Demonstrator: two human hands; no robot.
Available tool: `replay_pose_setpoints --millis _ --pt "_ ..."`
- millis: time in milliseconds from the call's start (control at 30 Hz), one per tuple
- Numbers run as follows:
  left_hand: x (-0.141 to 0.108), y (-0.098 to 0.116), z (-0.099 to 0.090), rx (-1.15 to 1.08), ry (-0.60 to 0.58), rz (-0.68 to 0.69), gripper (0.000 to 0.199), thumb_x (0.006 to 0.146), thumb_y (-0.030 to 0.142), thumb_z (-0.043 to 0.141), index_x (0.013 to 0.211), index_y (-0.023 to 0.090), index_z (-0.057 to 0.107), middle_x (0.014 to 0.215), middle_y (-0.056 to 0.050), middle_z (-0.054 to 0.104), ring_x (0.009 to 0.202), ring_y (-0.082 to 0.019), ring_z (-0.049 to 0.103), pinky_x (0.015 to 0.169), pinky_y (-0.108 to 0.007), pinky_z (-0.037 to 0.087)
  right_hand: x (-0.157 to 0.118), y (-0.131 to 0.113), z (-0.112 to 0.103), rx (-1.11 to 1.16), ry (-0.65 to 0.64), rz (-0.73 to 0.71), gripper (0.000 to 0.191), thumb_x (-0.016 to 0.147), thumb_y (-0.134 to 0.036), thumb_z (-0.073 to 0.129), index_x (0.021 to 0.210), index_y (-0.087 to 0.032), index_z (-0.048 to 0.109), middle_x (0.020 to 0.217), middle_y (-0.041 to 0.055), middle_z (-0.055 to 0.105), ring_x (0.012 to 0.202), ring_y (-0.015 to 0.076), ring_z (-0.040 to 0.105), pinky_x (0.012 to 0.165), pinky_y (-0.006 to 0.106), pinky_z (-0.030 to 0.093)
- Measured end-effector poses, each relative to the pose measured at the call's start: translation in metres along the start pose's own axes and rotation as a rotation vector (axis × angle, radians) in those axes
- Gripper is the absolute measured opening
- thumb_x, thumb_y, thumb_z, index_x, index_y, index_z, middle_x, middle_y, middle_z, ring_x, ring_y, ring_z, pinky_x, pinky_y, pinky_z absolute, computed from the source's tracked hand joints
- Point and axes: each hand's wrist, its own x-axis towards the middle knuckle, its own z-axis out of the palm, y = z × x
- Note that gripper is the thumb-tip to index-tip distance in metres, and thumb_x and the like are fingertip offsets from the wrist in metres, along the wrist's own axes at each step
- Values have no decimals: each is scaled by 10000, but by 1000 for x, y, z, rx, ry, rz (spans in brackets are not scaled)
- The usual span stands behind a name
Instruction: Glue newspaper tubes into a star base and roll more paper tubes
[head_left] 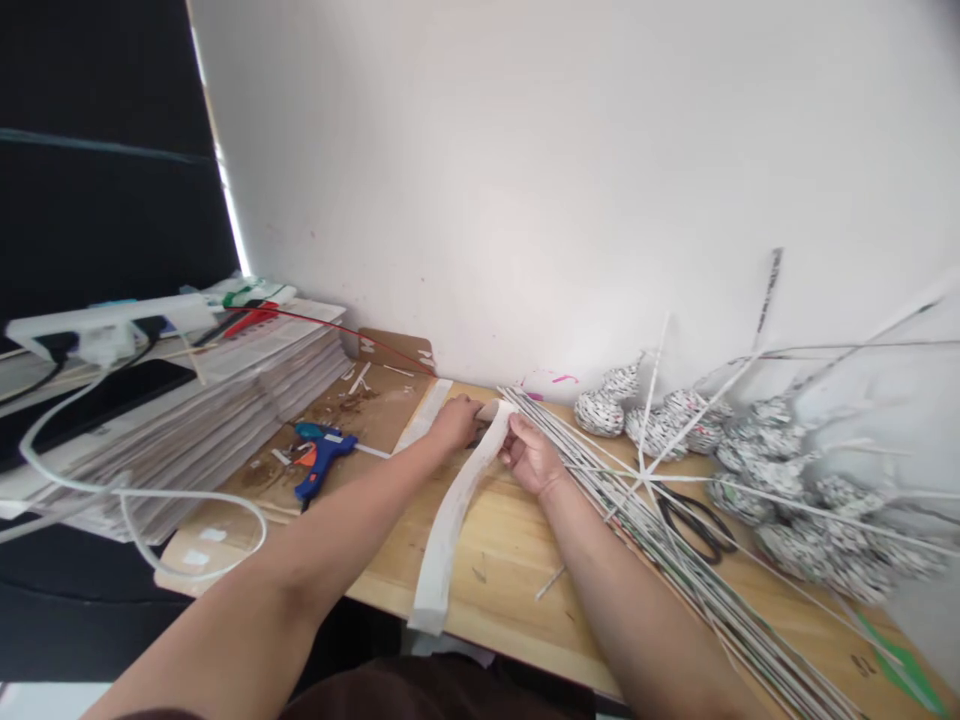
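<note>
A long white strip (459, 510) like paper or tape runs across the wooden table and hangs over its front edge. At its far end my right hand (531, 455) pinches the strip's edge between thumb and fingers. Beside it my left hand (454, 422) is closed, palm down, with its fingertips mostly hidden. A small brownish piece (489, 410) shows between the hands; I cannot make out what it is. A second white strip (426, 412) lies flat left of my left hand. Thin rolled paper sticks (592, 465) lie in a bundle right of my right hand.
Left of my arm lies a blue glue gun (321, 465) by a stained cardboard sheet (382, 405). Stacked newspapers (300, 370) carry a white power strip (112, 320) with a trailing cable. Black-handled scissors (697, 525) and several woven paper gourd shapes (772, 440) occupy the right, against the wall.
</note>
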Motion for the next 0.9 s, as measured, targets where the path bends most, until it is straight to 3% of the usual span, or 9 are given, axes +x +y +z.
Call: replay_pose_setpoints --millis 67,167,267,500,633,733,900 --pt "5 1 9 30 -1 -21 242 853 255 523 1005 169 691 1046 -128 676 1034 -242 611 909 -317 440 -3 -8 -2 61 -10 -8 287 696 -428 765 817 -212 619 698 -9 627 574 115 533 415 194 348" --pt "10 -2 15 59 9 -96 319 917 310 412 985 164 687 1014 -137 690 1005 -244 624 872 -325 449 -5 -19 -9 128 -3 -6 292 694 -435 762 856 -236 623 789 -2 666 647 136 569 428 205 365" --pt "15 -7 17 73 5 -175 399 938 366 343 967 177 693 993 -140 707 965 -251 642 828 -337 458 -2 -21 -15 144 7 16 278 697 -420 760 836 -228 615 758 -4 661 625 134 566 414 205 348" --pt "16 -7 16 0 24 -238 508 897 556 358 880 212 731 961 -122 727 935 -265 653 765 -332 462 4 -7 -14 53 10 36 252 710 -391 752 801 -221 591 678 -14 606 559 117 512 387 194 302" --pt "15 -11 12 -111 55 -239 409 880 463 451 857 182 748 926 -128 736 934 -265 656 780 -325 461 4 -4 -11 -22 -9 81 255 678 -357 779 748 -190 600 648 -4 592 558 114 506 390 190 294" --pt "14 -16 9 -232 85 -212 288 812 352 577 966 178 748 996 -111 737 955 -250 660 808 -310 468 4 -1 -10 -63 -18 103 268 649 -341 801 737 -169 615 646 -1 595 553 105 510 387 187 283" --pt "1 -18 1 -411 138 -155 377 821 299 559 1150 168 687 1158 -103 695 1036 -221 644 878 -301 471 5 4 -7 -97 12 88 310 618 -361 814 690 -167 583 634 -6 598 533 96 506 382 188 266"
